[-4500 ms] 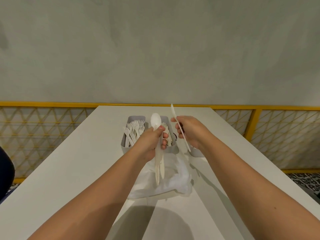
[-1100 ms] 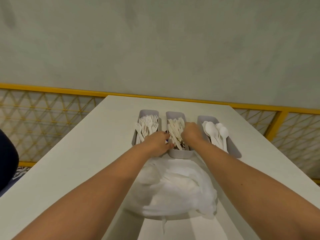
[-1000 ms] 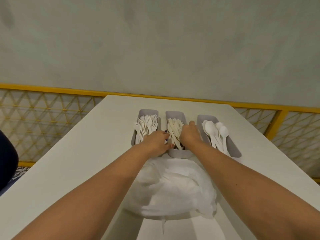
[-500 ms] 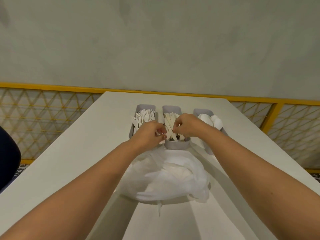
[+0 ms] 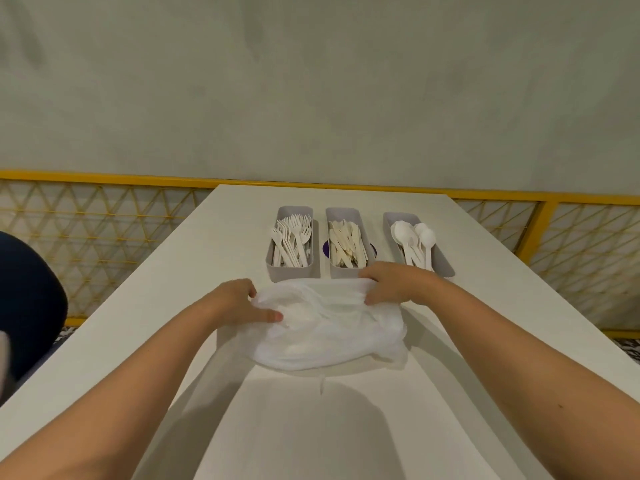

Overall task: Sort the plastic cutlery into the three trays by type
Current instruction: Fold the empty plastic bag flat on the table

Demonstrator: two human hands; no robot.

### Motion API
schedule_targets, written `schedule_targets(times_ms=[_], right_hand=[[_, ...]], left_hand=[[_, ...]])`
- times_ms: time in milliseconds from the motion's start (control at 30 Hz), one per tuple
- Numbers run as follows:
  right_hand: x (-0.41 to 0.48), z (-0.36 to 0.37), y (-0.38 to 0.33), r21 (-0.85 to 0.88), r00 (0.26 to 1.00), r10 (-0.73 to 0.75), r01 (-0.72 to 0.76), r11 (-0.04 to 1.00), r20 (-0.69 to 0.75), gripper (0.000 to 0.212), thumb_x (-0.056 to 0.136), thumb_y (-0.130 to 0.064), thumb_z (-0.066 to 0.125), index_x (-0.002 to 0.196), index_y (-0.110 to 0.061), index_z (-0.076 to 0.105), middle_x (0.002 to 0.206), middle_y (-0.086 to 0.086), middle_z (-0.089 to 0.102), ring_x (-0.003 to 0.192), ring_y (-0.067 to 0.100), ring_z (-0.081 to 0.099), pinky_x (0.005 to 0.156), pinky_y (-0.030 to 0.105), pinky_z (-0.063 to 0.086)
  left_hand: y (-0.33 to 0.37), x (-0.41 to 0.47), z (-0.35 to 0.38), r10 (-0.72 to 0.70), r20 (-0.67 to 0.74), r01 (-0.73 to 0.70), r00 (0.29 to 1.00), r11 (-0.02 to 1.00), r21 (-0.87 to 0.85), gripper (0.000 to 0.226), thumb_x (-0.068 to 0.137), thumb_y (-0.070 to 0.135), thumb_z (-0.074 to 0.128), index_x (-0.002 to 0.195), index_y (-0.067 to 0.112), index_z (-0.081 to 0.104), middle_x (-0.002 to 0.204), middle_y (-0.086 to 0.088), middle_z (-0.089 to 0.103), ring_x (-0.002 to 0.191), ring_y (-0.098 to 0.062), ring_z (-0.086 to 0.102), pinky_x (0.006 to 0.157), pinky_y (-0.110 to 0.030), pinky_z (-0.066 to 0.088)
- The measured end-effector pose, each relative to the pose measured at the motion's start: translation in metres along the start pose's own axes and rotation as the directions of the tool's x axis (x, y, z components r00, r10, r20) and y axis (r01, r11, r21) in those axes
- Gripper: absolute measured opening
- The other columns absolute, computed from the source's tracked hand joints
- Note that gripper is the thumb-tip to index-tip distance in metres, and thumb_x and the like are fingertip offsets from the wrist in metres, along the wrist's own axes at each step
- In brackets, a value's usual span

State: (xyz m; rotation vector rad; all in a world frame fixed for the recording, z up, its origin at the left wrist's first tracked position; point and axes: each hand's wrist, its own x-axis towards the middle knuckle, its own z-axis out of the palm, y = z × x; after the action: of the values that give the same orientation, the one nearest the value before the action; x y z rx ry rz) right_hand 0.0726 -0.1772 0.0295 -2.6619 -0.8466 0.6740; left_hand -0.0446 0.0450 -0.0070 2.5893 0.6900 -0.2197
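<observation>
Three grey trays stand side by side on the white table. The left tray (image 5: 291, 270) holds white forks (image 5: 292, 239), the middle tray (image 5: 341, 213) holds cream knives (image 5: 347, 245), and the right tray (image 5: 445, 261) holds white spoons (image 5: 412, 239). In front of them lies a crumpled white plastic bag (image 5: 329, 330). My left hand (image 5: 239, 301) grips the bag's left edge. My right hand (image 5: 394, 282) grips its far right edge. What the bag holds is hidden.
The white table (image 5: 138, 323) runs to a yellow lattice railing (image 5: 97, 216) below a grey wall. A dark blue object (image 5: 27, 299) sits off the table's left edge. A purple spot (image 5: 325, 247) shows between the left and middle trays.
Both hands have drawn back from the middle tray to the bag and taken hold of its edges. The spoon and knife held 4.5 s ago are no longer in my hands.
</observation>
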Motion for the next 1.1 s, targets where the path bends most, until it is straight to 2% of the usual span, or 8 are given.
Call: schedule_targets(times_ms=[200,467,700,800,867,933,1033,1100], right_hand=[[-0.004,0.008,0.004,0.164,0.972,-0.068,0.106,0.981,-0.223,0.025,0.083,-0.005,0.061,0.108,-0.011,0.060,0.104,0.004,0.054,0.094,0.021,0.052,0.081,0.031,0.046],[-0.005,0.015,0.025,0.069,0.785,-0.216,0.312,0.948,-0.581,0.048,0.078,0.011,0.054,0.053,-0.027,0.039,0.065,-0.004,0.041,0.067,0.017,0.043,0.057,0.018,0.027],[-0.025,0.029,0.026,0.067,0.878,-0.381,0.415,0.907,-0.289,0.038,0.079,0.005,0.063,0.063,-0.025,0.047,0.068,-0.014,0.044,0.064,-0.002,0.043,0.059,0.011,0.031],[-0.020,0.029,0.031,-0.021,0.805,-0.414,0.449,0.893,-0.425,0.027,0.079,0.012,0.054,0.068,-0.012,0.057,0.071,-0.005,0.044,0.069,0.011,0.046,0.061,0.019,0.030],[-0.017,0.027,0.031,-0.057,0.744,-0.425,0.465,0.884,-0.516,0.028,0.077,0.016,0.050,0.070,-0.009,0.059,0.073,-0.003,0.041,0.072,0.018,0.046,0.062,0.020,0.029],[-0.016,0.023,0.028,-0.110,0.686,-0.455,0.484,0.868,-0.567,0.024,0.076,0.019,0.049,0.073,-0.002,0.062,0.075,-0.003,0.039,0.074,0.018,0.045,0.061,0.016,0.028],[-0.017,0.017,0.016,-0.186,0.588,-0.518,0.531,0.827,-0.622,0.024,0.073,0.022,0.050,0.076,0.002,0.063,0.078,0.000,0.040,0.073,0.015,0.042,0.062,0.018,0.030],[-0.018,0.014,0.004,-0.247,0.494,-0.574,0.578,0.778,-0.653,0.023,0.071,0.022,0.051,0.074,0.002,0.063,0.079,0.002,0.040,0.072,0.006,0.035,0.061,0.013,0.029]], left_hand=[[0.001,-0.015,0.009,0.095,-0.009,-0.093,0.995,0.942,-0.324,0.033,0.069,0.011,0.079,0.099,0.009,0.067,0.097,-0.008,0.067,0.091,-0.026,0.062,0.072,-0.028,0.049],[-0.005,-0.022,0.020,0.212,-0.681,-0.271,0.701,0.962,0.021,0.040,0.064,-0.013,0.040,0.057,0.022,0.023,0.057,0.003,0.030,0.062,-0.023,0.031,0.050,-0.030,0.019],[-0.027,-0.011,0.024,0.087,-0.627,-0.193,0.774,0.976,-0.103,0.033,0.071,-0.009,0.046,0.055,0.016,0.031,0.057,0.001,0.036,0.065,-0.025,0.039,0.050,-0.029,0.022],[-0.027,-0.023,-0.002,0.212,0.056,-0.189,0.976,0.943,-0.275,0.039,0.064,0.039,0.082,0.087,0.018,0.059,0.088,0.002,0.061,0.090,-0.021,0.057,0.071,-0.026,0.044],[-0.021,-0.039,-0.028,0.252,0.413,-0.144,0.875,0.950,-0.276,0.104,0.030,0.076,0.077,0.117,0.023,0.055,0.117,0.006,0.060,0.112,-0.015,0.056,0.095,-0.029,0.045],[-0.011,-0.048,-0.049,0.177,0.327,-0.142,0.928,0.982,-0.128,0.132,0.023,0.093,0.057,0.135,0.023,0.045,0.137,0.004,0.048,0.129,-0.019,0.043,0.110,-0.037,0.033],[0.008,-0.037,-0.062,0.086,-0.122,-0.117,0.989,0.954,-0.276,0.095,0.069,0.082,0.037,0.136,0.015,0.047,0.147,-0.003,0.038,0.130,-0.024,0.039,0.106,-0.041,0.030],[0.024,-0.027,-0.061,0.119,-0.168,-0.182,0.979,0.879,-0.441,0.084,0.077,0.076,0.034,0.132,0.015,0.053,0.141,-0.001,0.046,0.126,-0.021,0.043,0.105,-0.038,0.031]])
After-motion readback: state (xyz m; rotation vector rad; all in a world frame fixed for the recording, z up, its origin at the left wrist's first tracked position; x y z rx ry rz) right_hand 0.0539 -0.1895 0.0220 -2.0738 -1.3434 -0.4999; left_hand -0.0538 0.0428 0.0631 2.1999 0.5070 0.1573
